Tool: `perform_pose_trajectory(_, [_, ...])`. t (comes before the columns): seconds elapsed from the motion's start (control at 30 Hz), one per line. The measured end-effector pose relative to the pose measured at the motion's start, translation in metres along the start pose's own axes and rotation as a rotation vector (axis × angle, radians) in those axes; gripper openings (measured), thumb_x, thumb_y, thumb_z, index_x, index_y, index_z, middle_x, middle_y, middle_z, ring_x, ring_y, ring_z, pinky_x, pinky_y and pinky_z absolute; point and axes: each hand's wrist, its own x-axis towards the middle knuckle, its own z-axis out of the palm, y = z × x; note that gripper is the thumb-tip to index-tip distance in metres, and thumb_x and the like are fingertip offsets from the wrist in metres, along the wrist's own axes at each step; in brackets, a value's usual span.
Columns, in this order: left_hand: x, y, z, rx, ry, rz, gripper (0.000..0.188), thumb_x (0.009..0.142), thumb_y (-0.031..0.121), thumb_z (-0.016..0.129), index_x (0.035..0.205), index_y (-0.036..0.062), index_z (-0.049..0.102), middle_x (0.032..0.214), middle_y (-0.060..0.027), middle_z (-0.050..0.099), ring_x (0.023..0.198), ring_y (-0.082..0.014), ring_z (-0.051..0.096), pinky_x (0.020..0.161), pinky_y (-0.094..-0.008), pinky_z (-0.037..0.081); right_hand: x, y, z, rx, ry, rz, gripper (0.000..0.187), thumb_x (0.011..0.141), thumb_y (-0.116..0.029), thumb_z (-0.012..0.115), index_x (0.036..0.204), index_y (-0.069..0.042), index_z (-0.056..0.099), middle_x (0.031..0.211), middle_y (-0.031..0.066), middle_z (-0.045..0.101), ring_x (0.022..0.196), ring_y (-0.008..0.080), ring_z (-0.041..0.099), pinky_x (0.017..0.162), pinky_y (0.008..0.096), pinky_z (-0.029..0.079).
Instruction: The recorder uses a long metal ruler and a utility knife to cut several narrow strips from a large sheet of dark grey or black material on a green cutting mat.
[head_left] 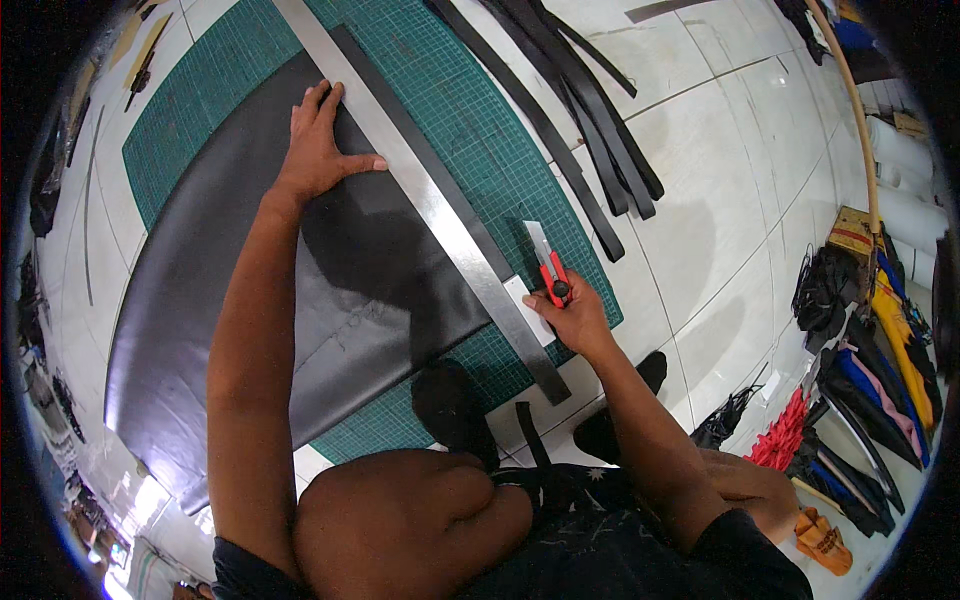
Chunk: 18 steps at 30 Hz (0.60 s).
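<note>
Right hand (582, 316): closed round a red-and-black cutter (552, 272), its blade extended forward, away from the wrist. White rectangular piece (524, 304) just left of this hand, at the fingertips; cannot tell whether it is gripped too.

Left hand (314, 152): ahead and to the left of the right hand, opened out, thumb and fingers spread. Thumb tip and fingertips at the near long edge of a steel ruler (432, 205). Ruler runs slantwise between the two hands, its lower end just below and left of the right hand.

Black sheet (200, 300) beneath the left hand and forearm, spreading left and back toward the body; a narrow band of it shows past the ruler, on the right hand's side. Green cutting mat (490, 130) under the sheet, extending beyond both hands.

Farther out: black strips (600, 130) ahead of the right hand, partly on the mat, mostly on the tiled floor (710, 230). Red bundle (783, 435) well to the right of the right hand, nearer the body.
</note>
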Motion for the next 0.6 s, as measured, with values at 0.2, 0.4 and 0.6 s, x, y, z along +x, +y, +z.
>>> perform_pose_trajectory(0.2, [-0.001, -0.002, 0.000, -0.014, 0.011, 0.008, 0.130, 0.048, 0.058, 0.090, 0.150, 0.0028, 0.032, 0.157, -0.0205, 0.023, 0.149, -0.0399, 0.012, 0.121, -0.0529, 0.010, 0.002, 0.003, 0.003, 0.046, -0.001, 0.007, 0.040, 0.080, -0.031, 0.082, 0.099, -0.002, 0.063, 0.081, 0.0061, 0.066, 0.070, 0.0142, 0.060, 0.064, 0.0312, 0.050])
perform_pose_trajectory(0.4, [0.001, 0.000, -0.004, 0.008, -0.002, 0.014, 0.130, 0.049, 0.058, 0.090, 0.150, -0.0006, 0.030, 0.157, -0.0223, 0.024, 0.148, -0.0413, 0.012, 0.121, -0.0532, 0.009, -0.001, -0.005, 0.001, 0.044, 0.001, -0.009, 0.037, 0.080, -0.030, 0.082, 0.096, -0.002, 0.062, 0.080, 0.0066, 0.066, 0.069, 0.0147, 0.060, 0.064, 0.0310, 0.049])
perform_pose_trajectory(0.6, [0.000, 0.005, -0.008, 0.065, -0.023, 0.047, 0.134, 0.051, 0.067, 0.085, 0.149, -0.0056, 0.028, 0.155, -0.0251, 0.023, 0.147, -0.0425, 0.015, 0.120, -0.0534, 0.010, -0.003, 0.017, -0.005, 0.022, 0.013, -0.043, 0.037, 0.082, -0.029, 0.079, 0.097, -0.001, 0.060, 0.078, 0.0082, 0.066, 0.068, 0.0169, 0.061, 0.063, 0.0314, 0.049])
